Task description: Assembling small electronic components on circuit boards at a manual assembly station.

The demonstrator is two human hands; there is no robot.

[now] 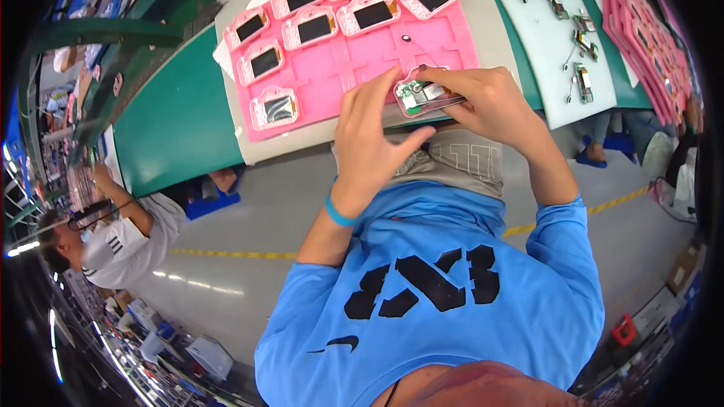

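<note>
My right hand [490,102] grips a small pink-rimmed device housing [407,111] at the near edge of the pink foam tray [317,73]. A green circuit board [411,95] with a silver part lies in that housing. From it a thin wire runs up to a small black round part [406,38] over the tray. My left hand [369,136] is open, thumb spread, its fingertips beside the housing's left end; whether they touch it I cannot tell. Several pink housings with dark screens [314,29] sit in the tray's pockets.
At right, a white foam sheet [558,45] bears several circuit boards with wires [582,83]. Beyond it stand stacked pink trays [645,41]. A green mat [177,113] covers the bench at left. Another person [132,234] sits at far left.
</note>
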